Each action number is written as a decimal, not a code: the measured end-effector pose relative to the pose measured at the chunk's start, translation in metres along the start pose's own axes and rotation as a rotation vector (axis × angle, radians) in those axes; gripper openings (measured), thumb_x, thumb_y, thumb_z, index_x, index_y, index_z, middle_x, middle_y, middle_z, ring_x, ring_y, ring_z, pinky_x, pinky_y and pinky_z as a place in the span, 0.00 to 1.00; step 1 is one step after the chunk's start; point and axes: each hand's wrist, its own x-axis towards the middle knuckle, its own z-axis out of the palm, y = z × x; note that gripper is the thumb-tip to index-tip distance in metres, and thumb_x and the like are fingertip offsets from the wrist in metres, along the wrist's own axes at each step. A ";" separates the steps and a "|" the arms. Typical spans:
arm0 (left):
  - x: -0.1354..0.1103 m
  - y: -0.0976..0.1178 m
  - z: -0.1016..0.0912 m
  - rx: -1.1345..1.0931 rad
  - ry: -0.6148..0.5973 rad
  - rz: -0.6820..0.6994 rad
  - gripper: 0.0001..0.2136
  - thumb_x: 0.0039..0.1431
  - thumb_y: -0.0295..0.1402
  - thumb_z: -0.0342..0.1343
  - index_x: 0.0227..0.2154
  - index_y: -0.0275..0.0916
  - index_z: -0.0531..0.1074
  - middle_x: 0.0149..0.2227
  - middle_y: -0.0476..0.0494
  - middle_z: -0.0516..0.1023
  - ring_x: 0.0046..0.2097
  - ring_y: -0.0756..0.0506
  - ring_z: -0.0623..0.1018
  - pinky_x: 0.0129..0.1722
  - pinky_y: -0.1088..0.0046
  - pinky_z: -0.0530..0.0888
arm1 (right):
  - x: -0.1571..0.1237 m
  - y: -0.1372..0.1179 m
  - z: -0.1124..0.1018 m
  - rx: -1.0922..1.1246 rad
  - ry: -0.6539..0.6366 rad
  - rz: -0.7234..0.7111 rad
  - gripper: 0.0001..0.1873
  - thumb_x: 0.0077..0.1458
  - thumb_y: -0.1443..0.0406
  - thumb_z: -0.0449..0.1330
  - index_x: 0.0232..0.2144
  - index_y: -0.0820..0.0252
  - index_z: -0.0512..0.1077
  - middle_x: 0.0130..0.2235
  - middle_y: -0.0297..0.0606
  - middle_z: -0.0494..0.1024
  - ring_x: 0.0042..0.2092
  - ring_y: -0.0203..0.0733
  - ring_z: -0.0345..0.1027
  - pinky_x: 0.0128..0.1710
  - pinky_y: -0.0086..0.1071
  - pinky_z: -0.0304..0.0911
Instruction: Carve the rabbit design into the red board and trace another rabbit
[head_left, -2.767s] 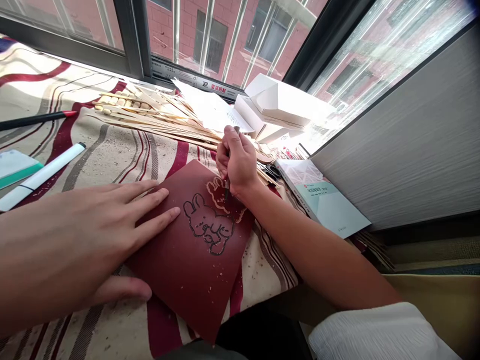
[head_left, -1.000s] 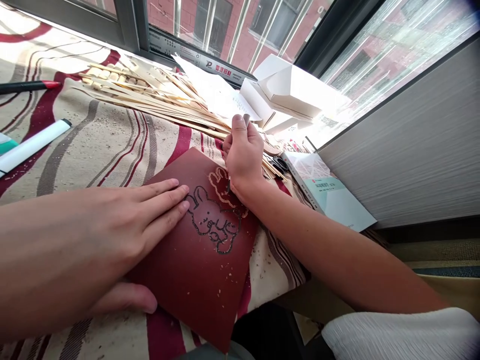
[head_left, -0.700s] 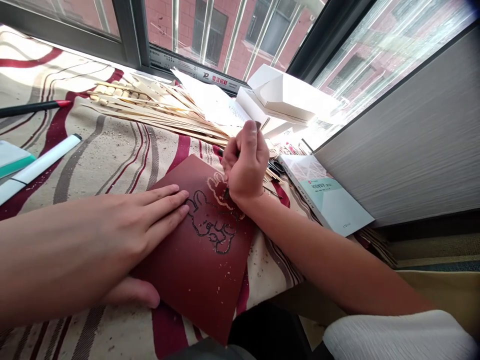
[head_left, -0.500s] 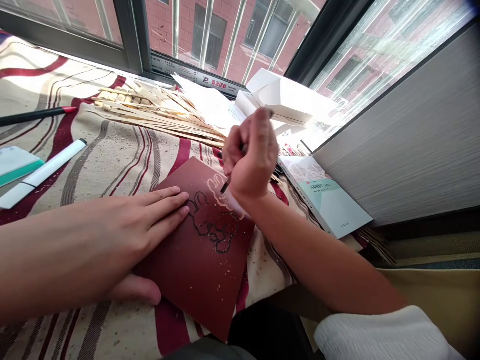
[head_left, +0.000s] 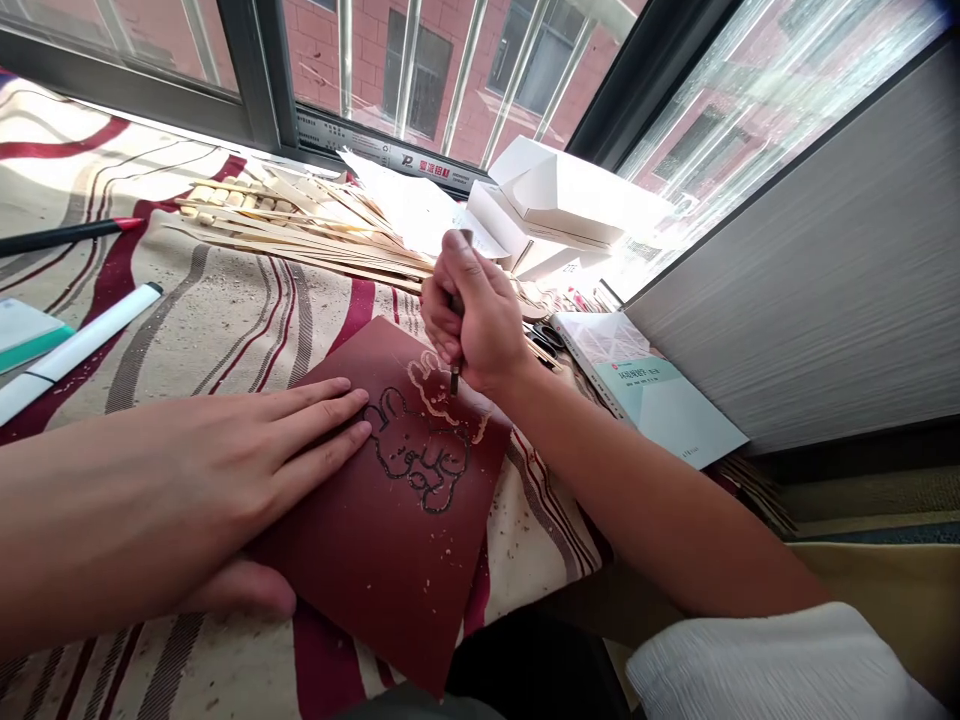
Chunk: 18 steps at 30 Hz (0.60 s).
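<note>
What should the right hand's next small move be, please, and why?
Perhaps a short, careful cut with the carving tool inside the pale animal outline: the right hand grips it with its tip there, and the left hand rests on the dark red sheet.

On the striped cloth (head_left: 161,360): pale crumbs (head_left: 241,272), dark red board (head_left: 367,570), wooden strips (head_left: 315,245), white pen-like stick (head_left: 86,348), black pen (head_left: 67,237).

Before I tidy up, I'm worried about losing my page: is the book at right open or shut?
Shut: the book lies with its printed cover facing up.
</note>
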 end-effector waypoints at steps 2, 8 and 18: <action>0.000 0.000 0.003 -0.015 0.023 0.004 0.50 0.58 0.76 0.58 0.74 0.48 0.69 0.75 0.41 0.71 0.73 0.34 0.75 0.79 0.63 0.63 | 0.002 0.006 0.004 0.010 -0.014 0.005 0.37 0.64 0.32 0.62 0.23 0.49 0.56 0.16 0.21 0.55 0.15 0.31 0.46 0.13 0.32 0.45; -0.002 -0.001 0.011 -0.013 0.113 0.040 0.47 0.67 0.76 0.45 0.73 0.45 0.71 0.77 0.46 0.68 0.77 0.40 0.70 0.80 0.70 0.55 | 0.000 0.013 0.005 0.000 0.041 -0.048 0.37 0.65 0.33 0.62 0.23 0.49 0.54 0.16 0.22 0.55 0.15 0.31 0.44 0.13 0.32 0.44; 0.000 -0.003 0.009 0.011 0.150 0.088 0.45 0.69 0.74 0.43 0.71 0.45 0.74 0.76 0.48 0.68 0.77 0.46 0.68 0.78 0.82 0.44 | -0.004 0.012 0.012 0.039 0.083 -0.096 0.36 0.65 0.35 0.63 0.23 0.49 0.54 0.16 0.21 0.53 0.16 0.31 0.44 0.14 0.31 0.43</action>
